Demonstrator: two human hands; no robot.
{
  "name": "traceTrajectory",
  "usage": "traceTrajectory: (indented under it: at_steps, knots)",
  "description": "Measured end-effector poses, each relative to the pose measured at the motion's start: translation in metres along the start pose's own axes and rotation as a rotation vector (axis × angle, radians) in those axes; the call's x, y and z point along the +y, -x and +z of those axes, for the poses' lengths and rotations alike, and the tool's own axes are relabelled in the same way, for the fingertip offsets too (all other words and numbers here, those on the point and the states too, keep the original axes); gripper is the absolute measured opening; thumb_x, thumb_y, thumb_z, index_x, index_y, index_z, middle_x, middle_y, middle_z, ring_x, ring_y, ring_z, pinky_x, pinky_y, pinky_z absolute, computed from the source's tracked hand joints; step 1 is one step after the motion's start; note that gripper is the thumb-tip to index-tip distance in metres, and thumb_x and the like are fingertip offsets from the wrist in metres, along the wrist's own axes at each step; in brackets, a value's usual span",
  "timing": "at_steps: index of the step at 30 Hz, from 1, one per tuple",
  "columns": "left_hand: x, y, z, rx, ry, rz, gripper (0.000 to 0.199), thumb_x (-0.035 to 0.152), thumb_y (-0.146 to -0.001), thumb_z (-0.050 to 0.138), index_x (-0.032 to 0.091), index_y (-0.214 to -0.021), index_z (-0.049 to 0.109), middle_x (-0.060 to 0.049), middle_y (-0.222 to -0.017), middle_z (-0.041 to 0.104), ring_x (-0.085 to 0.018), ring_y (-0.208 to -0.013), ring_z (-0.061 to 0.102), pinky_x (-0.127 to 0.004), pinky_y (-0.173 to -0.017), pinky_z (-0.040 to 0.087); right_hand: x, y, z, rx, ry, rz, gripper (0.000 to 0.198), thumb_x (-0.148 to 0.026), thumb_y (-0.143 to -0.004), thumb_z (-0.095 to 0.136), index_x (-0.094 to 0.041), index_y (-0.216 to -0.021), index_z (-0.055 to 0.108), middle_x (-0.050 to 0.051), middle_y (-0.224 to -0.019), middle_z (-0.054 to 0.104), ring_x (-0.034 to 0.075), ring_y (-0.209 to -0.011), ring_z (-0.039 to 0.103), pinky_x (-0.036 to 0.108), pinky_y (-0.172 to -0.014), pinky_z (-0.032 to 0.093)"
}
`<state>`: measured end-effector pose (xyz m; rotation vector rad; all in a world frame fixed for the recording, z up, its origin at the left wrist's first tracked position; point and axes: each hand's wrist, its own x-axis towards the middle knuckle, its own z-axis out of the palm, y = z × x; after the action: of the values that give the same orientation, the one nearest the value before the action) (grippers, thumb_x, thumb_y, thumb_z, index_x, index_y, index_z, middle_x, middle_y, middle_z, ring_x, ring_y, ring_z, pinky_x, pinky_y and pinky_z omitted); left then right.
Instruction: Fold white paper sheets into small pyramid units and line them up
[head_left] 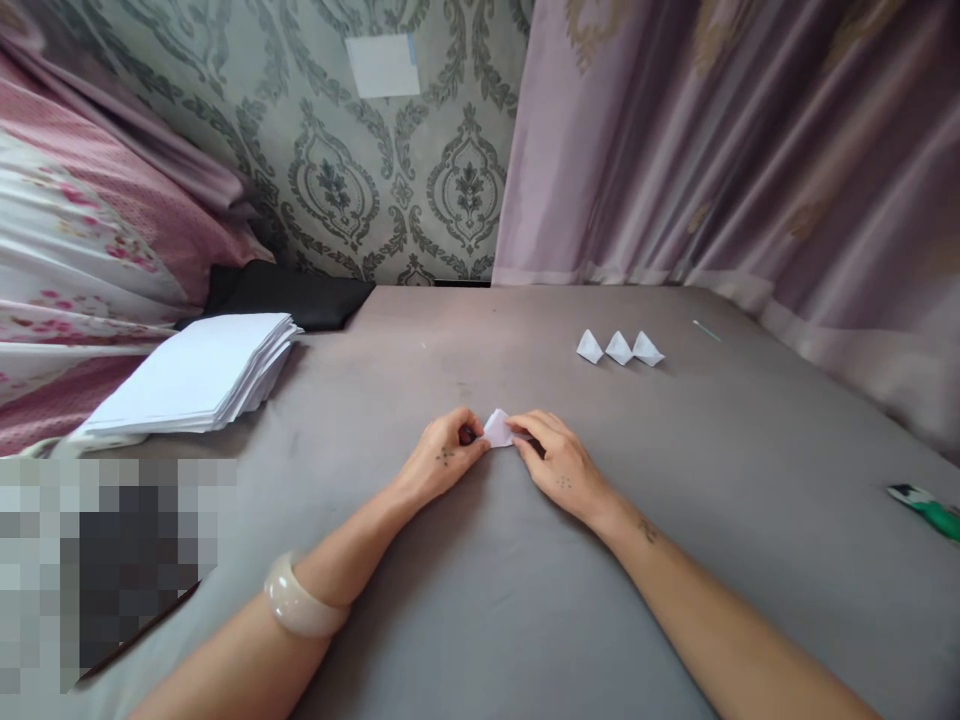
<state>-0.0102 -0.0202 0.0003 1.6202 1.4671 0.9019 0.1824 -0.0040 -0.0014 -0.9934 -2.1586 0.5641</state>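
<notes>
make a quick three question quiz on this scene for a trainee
1. Multiple choice: How many folded white shapes sit in the row on the grey surface?
a) two
b) three
c) five

2. True or false: The stack of paper is nearer to the left hand than to the right hand.

3. Short answer: What is held between the two hands?

Key:
1. b) three
2. True
3. A small folded piece of paper
</notes>
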Motion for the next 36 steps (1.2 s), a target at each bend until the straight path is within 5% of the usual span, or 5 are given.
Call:
traceTrajectory:
  at_steps: [6, 13, 22, 29, 36]
  knots:
    - [0.014, 0.001, 0.008, 0.094, 0.64, -0.038, 0.043, 0.026, -0.07, 0.07, 0.016, -0.108, 0.052, -0.001, -0.083, 0.06, -0.011, -0.074, 0.055, -0.023, -0.069, 0.041, -0.006, -0.005, -0.004, 0.369, -0.247, 0.239, 0.019, -0.029, -0.083, 0.057, -0.018, -0.098, 0.057, 0.008, -0.096, 0.062, 0.017, -0.086, 0.062, 0.033, -0.079, 0.051]
    - [0.027, 0.01, 0.017, -0.009, 0.741, 0.005, 0.028, 0.024, -0.073, 0.071, 0.018, -0.098, 0.059, -0.003, -0.097, 0.065, -0.013, -0.089, 0.058, -0.024, -0.082, 0.041, -0.027, -0.005, -0.005, 0.191, -0.691, 0.37, 0.028, -0.039, -0.081, 0.058, -0.017, -0.097, 0.064, 0.008, -0.092, 0.07, 0.019, -0.087, 0.064, 0.032, -0.079, 0.051]
    - [0.034, 0.015, 0.01, -0.028, 0.54, -0.046, 0.025, 0.032, -0.071, 0.073, 0.016, -0.09, 0.067, -0.002, -0.084, 0.067, -0.013, -0.076, 0.058, -0.024, -0.073, 0.043, -0.027, 0.005, -0.018, 0.149, -0.16, 0.146, 0.016, -0.026, -0.087, 0.052, -0.021, -0.082, 0.065, 0.001, -0.079, 0.064, 0.014, -0.074, 0.058, 0.027, -0.069, 0.047]
    - [0.027, 0.009, 0.013, -0.013, 0.766, -0.145, 0.022, 0.027, -0.068, 0.076, 0.015, -0.086, 0.073, -0.004, -0.074, 0.071, -0.012, -0.071, 0.062, -0.022, -0.071, 0.048, -0.029, 0.008, -0.013, 0.366, -0.036, 0.056, 0.025, -0.025, -0.087, 0.054, -0.023, -0.111, 0.055, 0.004, -0.093, 0.062, 0.017, -0.087, 0.059, 0.032, -0.081, 0.049]
    - [0.022, 0.004, 0.013, 0.071, 0.97, -0.235, 0.024, 0.021, -0.062, 0.081, 0.012, -0.083, 0.072, -0.007, -0.08, 0.073, -0.015, -0.077, 0.068, -0.026, -0.08, 0.053, -0.031, 0.011, -0.011, 0.339, 0.209, -0.097, 0.038, -0.02, -0.091, 0.045, -0.026, -0.128, 0.051, 0.009, -0.102, 0.059, 0.022, -0.093, 0.056, 0.039, -0.084, 0.05]
